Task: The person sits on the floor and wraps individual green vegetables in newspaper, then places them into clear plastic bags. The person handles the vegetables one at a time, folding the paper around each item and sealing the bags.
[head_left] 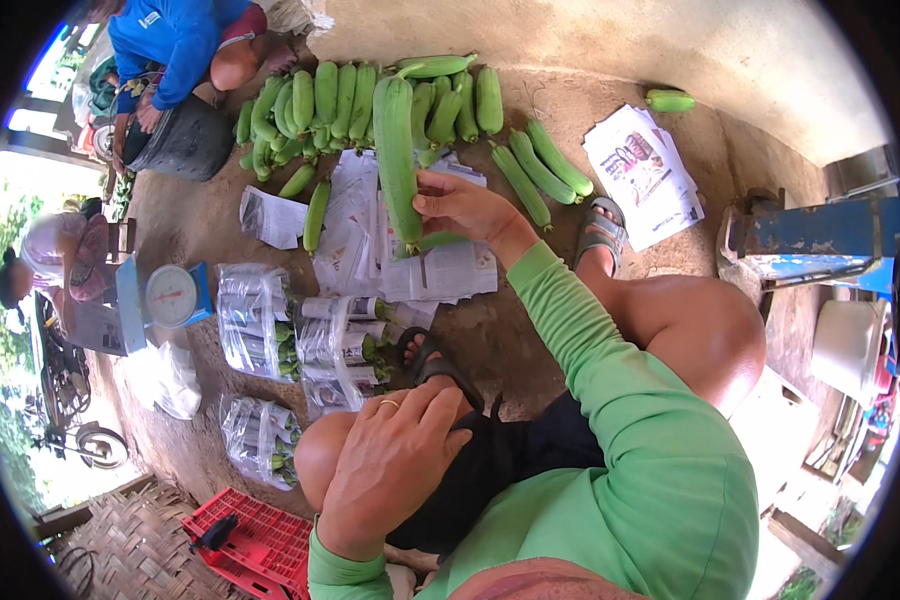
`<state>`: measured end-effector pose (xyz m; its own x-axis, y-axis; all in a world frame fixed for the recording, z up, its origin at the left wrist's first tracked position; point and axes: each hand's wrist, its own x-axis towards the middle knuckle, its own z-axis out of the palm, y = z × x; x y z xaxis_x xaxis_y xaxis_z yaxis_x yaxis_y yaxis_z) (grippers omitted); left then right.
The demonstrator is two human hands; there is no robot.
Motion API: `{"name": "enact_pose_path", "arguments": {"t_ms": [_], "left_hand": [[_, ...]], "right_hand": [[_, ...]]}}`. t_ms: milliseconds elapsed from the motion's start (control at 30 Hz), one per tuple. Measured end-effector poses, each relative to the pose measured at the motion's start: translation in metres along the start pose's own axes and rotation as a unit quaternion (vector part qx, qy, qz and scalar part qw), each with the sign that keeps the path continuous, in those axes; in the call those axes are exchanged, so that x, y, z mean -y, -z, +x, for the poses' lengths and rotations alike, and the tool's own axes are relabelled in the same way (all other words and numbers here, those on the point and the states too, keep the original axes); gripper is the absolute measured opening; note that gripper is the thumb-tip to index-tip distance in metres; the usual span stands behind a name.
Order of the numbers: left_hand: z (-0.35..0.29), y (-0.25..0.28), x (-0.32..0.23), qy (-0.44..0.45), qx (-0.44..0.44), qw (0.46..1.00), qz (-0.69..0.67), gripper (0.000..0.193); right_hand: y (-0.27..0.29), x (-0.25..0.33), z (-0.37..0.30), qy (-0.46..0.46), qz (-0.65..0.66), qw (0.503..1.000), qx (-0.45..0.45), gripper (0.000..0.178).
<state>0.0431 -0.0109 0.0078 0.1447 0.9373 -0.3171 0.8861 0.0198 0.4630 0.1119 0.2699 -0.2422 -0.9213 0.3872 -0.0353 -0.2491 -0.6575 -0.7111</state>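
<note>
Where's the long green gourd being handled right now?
In the head view, the long green gourd is in the upper half, just left of centre, in the right hand over the printed sheets, its top overlapping the row of green gourds.

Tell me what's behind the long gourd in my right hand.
Printed paper sheets show behind the long gourd, with part of another green gourd on them and more gourds beyond. Whatever lies directly behind it and your right hand is covered.

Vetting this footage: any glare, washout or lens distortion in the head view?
Head view: daylight washes out the far left; white glints on the clear plastic bags; wall base bows, fisheye-style, inside a black rim; green gourd in right hand looks reasonably sharp.
</note>
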Motion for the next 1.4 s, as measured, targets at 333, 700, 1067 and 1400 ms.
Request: {"name": "enact_pose_path", "arguments": {"t_ms": [333, 700, 1067, 1400], "left_hand": [[-0.003, 0.002, 0.000, -0.003, -0.013, 0.999, 0.035, 0.040], [-0.015, 0.001, 0.009, 0.044, -0.017, 0.999, 0.027, 0.045], [-0.018, 0.004, 0.018, 0.067, -0.006, 0.997, 0.040, 0.045], [-0.014, 0.003, 0.019, 0.053, -0.014, 0.998, 0.011, 0.044]], "right_hand": [[0.023, 0.005, -0.032, 0.040, 0.002, 0.996, -0.075, 0.050], [0.199, 0.031, -0.096, -0.088, -0.615, 0.534, -0.574, 0.058], [0.306, 0.032, -0.122, -0.222, -0.631, 0.480, -0.568, 0.053], [0.289, 0.037, -0.111, -0.135, -0.626, 0.484, -0.596, 0.042]]}}
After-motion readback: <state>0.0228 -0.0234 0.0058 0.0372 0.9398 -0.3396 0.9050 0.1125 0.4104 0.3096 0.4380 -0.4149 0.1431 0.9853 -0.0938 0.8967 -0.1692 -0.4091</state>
